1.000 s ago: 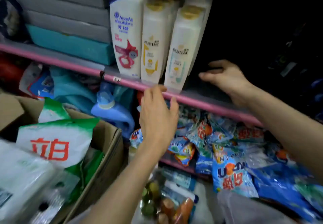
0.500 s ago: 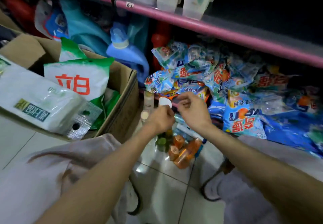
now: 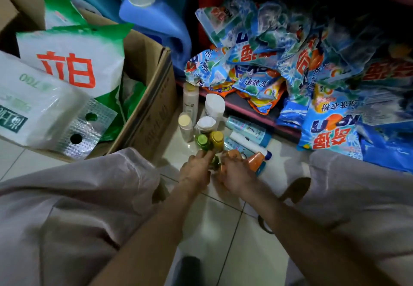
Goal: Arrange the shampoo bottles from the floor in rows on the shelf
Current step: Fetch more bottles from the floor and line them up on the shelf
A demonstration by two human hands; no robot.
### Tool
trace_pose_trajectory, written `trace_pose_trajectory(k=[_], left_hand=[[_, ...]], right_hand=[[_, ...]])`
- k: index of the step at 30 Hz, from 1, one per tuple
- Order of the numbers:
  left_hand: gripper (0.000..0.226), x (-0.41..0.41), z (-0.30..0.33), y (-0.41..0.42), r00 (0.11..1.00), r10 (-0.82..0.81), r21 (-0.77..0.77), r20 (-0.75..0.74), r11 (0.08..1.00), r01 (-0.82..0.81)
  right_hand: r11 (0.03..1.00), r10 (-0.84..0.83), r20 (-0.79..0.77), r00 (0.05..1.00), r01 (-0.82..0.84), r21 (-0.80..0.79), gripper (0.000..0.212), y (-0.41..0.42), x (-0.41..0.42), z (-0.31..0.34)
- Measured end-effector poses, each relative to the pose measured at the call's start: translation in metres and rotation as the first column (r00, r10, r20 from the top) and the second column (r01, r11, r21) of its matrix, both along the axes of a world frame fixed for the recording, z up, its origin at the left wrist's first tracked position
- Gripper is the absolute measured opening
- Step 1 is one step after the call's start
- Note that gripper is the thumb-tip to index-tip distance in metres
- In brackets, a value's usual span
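The cardboard box [image 3: 143, 98] sits left of the bottles [image 3: 202, 127] clustered on the floor [image 3: 223, 230]. A second ago I was tidying the shelf row; now my left hand [image 3: 195, 171] and right hand [image 3: 234, 174] curl around the nearest bottles, though the exact grip is blurred, so the next batch is starting.

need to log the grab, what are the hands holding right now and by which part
Both hands are down among the floor bottles. The left hand grips a green bottle low on its body; the right hand closes on an orange bottle.
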State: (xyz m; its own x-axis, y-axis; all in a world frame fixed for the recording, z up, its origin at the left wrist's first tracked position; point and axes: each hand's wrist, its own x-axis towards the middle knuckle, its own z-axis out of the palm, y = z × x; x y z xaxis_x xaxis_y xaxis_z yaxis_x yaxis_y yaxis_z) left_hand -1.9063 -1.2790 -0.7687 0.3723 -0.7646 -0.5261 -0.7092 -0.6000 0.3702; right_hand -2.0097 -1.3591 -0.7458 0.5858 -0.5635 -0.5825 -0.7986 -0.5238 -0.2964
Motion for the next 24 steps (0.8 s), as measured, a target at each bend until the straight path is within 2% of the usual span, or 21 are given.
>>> trace_pose_trajectory(k=[3, 7, 11, 17, 21, 24], left_hand=[[0.065, -0.001, -0.008, -0.007, 0.999, -0.015, 0.0, 0.032, 1.0, 0.015], [0.036, -0.004, -0.017, -0.013, 0.988, -0.077, 0.032, 0.132, 0.997, 0.074], [0.029, -0.003, -0.019, -0.018, 0.981, -0.081, -0.014, 0.175, 0.996, 0.085], [0.023, 0.006, 0.003, -0.012, 0.992, 0.127, -0.065, 0.011, 0.99, -0.126], [0.037, 0.014, 0.035, -0.009, 0.986, 0.159, -0.1, -0.053, 0.981, -0.164], [0.043, 0.02, 0.076, -0.012, 0.981, 0.162, -0.206, -0.105, 0.962, -0.181]], right_hand=[[1.0, -0.015, 0.044, 0.999, 0.014, 0.029, 0.043, 0.003, -0.003, -0.013], [0.998, -0.056, 0.0, 0.998, 0.056, 0.037, 0.04, 0.001, -0.002, -0.023], [0.996, -0.073, 0.01, 0.997, 0.072, 0.05, 0.03, -0.001, -0.002, -0.024], [0.983, -0.145, 0.048, 0.988, 0.139, 0.117, 0.04, -0.012, -0.009, 0.002], [0.987, -0.138, 0.189, 0.972, 0.12, 0.103, 0.03, -0.023, -0.01, 0.037], [0.993, -0.117, 0.291, 0.949, 0.106, 0.054, 0.031, -0.033, -0.012, 0.078]])
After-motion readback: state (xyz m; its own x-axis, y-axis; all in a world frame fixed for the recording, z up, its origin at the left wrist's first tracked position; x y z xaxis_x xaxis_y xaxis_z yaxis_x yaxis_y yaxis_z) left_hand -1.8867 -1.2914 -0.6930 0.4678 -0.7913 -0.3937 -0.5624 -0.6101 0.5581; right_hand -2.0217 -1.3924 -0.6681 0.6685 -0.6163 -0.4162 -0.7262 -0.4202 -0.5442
